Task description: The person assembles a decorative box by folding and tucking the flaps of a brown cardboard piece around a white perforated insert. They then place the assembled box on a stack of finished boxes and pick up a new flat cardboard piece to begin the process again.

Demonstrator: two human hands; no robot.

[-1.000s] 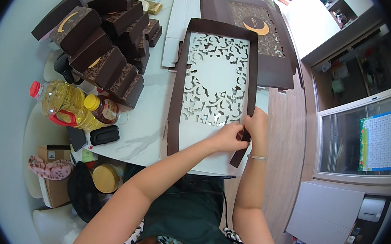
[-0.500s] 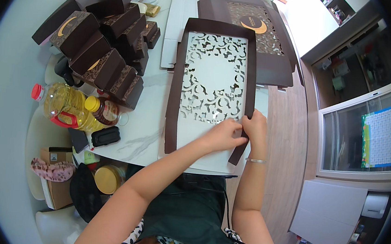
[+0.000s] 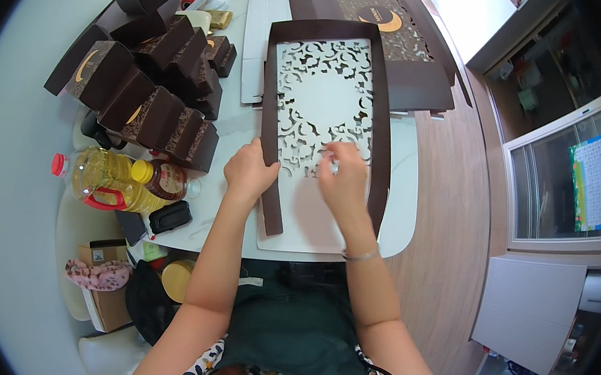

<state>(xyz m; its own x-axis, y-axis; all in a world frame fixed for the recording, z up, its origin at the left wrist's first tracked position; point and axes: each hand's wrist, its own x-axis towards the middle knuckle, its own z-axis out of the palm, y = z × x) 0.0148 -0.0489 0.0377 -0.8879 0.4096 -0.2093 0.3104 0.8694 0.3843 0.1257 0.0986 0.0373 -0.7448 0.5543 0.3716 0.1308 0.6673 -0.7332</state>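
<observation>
A shallow dark brown cardboard box (image 3: 382,95) lies long-ways before me, its low walls raised along the far end and both sides. Its white inner panel (image 3: 323,96) has a curling cut-out pattern, and the near part is plain. My left hand (image 3: 248,172) grips the left wall, thumb on the inner side and fingers mostly hidden outside. Over the lower right of the pattern is my right hand (image 3: 344,180), its fingers bent and a gap showing between thumb and forefinger. I see nothing held there.
Dark brown patterned boxes (image 3: 156,118) are stacked at the left. In front of them stand an oil bottle (image 3: 101,177), a yellow-capped jar (image 3: 169,179) and a black case (image 3: 171,217). Flattened brown cardboard (image 3: 416,87) lies beyond; the white table's (image 3: 401,196) right edge curves nearby.
Both hands have left the box's right wall. My left hand moved left and took hold of the left wall; my right hand moved inward over the panel. My view shifted slightly.
</observation>
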